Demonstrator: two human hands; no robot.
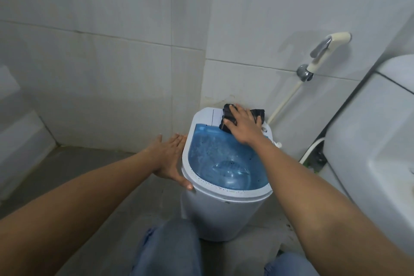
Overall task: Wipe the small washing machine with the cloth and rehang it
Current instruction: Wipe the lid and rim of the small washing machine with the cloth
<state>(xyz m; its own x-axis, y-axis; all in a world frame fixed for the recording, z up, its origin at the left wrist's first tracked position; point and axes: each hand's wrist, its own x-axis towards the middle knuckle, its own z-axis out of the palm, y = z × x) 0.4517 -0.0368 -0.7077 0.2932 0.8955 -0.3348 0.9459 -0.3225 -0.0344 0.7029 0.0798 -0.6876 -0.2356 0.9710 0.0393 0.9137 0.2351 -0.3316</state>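
A small white washing machine [219, 210] with a clear blue lid [224, 159] stands on the floor in the corner. My right hand [243, 126] presses a dark cloth [227, 116] flat on the white control panel at the machine's back; the cloth pokes out on both sides of the hand. My left hand [170, 159] lies flat against the machine's left rim, fingers straight, thumb hooked over the front edge.
Tiled walls close in behind and to the left. A bidet sprayer [324, 49] hangs on the wall at the right, its hose running down beside the machine. A white toilet tank [369, 141] stands at the right. My knees [170, 251] are just before the machine.
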